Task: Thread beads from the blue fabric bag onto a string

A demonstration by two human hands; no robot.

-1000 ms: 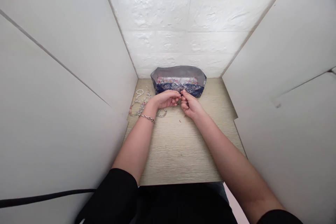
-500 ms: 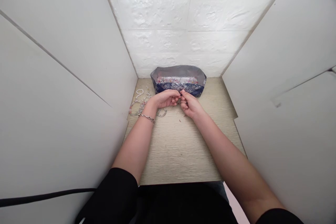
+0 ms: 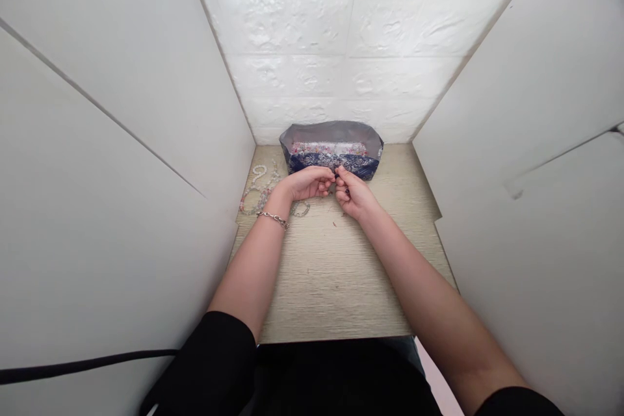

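Just above the middle of the frame, the left hand (image 3: 308, 183) and the right hand (image 3: 353, 195) meet fingertip to fingertip over the pale wood-grain surface (image 3: 331, 273). Both are curled closed, fingers pinched together; whatever sits between them is too small to tell. Directly behind them, against the white embossed brick-pattern wall (image 3: 341, 45), stands an open dark blue patterned bag with a silver lining (image 3: 363, 166), with many small multicoloured beads inside. To the left of the hands, strands of clear and pale beads (image 3: 258, 188) lie looped on the surface, near the left panel. A silver chain bracelet (image 3: 273, 218) circles the left wrist.
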